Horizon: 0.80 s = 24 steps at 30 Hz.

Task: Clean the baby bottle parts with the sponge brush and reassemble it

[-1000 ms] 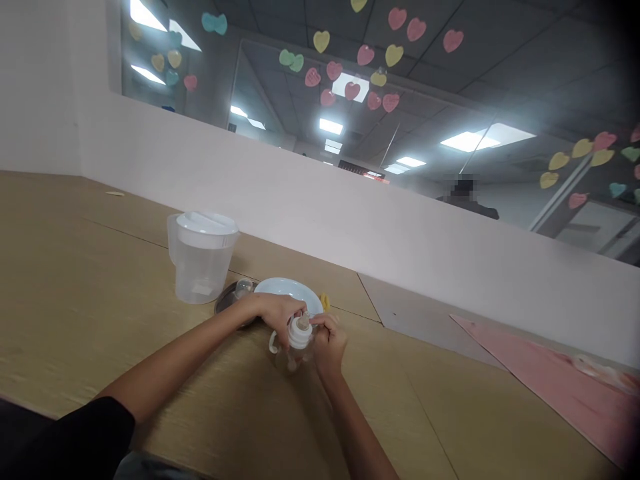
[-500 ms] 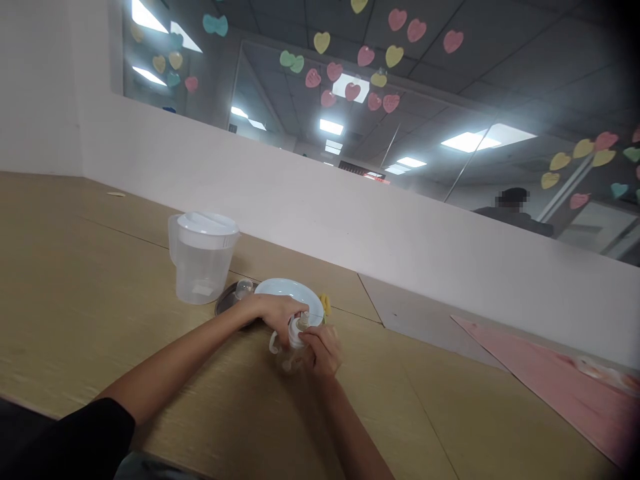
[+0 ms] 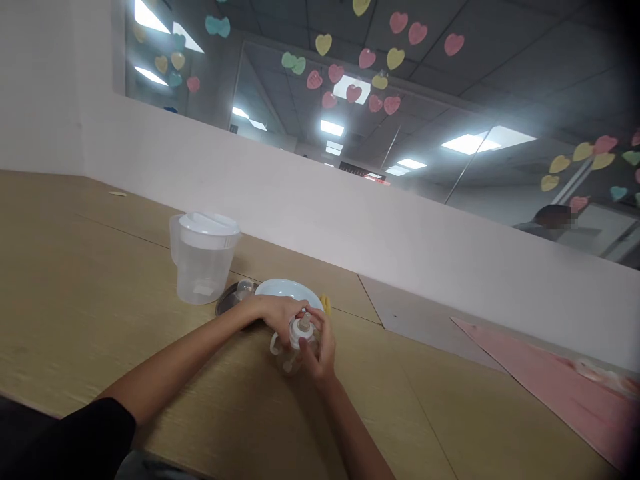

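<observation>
A small clear baby bottle (image 3: 295, 343) with a white collar, side handles and a teat stands on the wooden table (image 3: 75, 287). My left hand (image 3: 273, 312) curls round its top from the left. My right hand (image 3: 320, 347) wraps the bottle from the right, fingers on the collar. Both hands are closed on it. Just behind them lies a pale blue plate (image 3: 285, 290).
A clear plastic jug (image 3: 204, 257) with a white lid stands to the left of the plate. A small clear dome cap (image 3: 244, 288) rests on a dark lid beside it. Something yellow (image 3: 326, 303) peeks out behind the plate. A pink sheet (image 3: 550, 380) lies at right.
My right hand has shifted its grip round the bottle's collar, as in a twist. The left hand has stayed on the top. A person behind the glass has moved to the right.
</observation>
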Each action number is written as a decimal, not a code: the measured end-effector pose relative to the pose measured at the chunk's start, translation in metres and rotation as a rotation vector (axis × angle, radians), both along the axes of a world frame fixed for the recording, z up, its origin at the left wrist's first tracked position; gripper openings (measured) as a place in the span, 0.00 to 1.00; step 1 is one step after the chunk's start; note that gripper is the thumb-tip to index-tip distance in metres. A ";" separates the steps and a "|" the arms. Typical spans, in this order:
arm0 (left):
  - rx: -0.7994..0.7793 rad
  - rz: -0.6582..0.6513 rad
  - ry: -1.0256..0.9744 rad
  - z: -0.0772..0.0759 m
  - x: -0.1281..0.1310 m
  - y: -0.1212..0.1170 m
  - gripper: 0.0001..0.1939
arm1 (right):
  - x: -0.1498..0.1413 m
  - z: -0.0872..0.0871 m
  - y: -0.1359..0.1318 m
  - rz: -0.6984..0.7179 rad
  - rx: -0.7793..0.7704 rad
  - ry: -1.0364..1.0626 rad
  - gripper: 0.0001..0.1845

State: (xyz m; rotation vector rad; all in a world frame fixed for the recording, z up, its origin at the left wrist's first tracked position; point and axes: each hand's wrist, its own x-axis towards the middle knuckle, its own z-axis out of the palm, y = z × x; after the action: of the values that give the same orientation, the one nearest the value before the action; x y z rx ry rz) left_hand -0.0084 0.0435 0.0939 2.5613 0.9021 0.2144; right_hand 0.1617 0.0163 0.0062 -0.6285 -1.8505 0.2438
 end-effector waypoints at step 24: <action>0.091 -0.022 0.065 -0.001 0.000 0.000 0.32 | 0.000 0.009 -0.001 -0.134 0.049 -0.109 0.19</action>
State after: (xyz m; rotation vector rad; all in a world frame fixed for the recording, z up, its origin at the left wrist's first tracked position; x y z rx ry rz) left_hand -0.0088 0.0432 0.0932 2.6752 0.9061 0.1709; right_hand 0.1620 0.0151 0.0156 -0.7405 -1.9032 0.0768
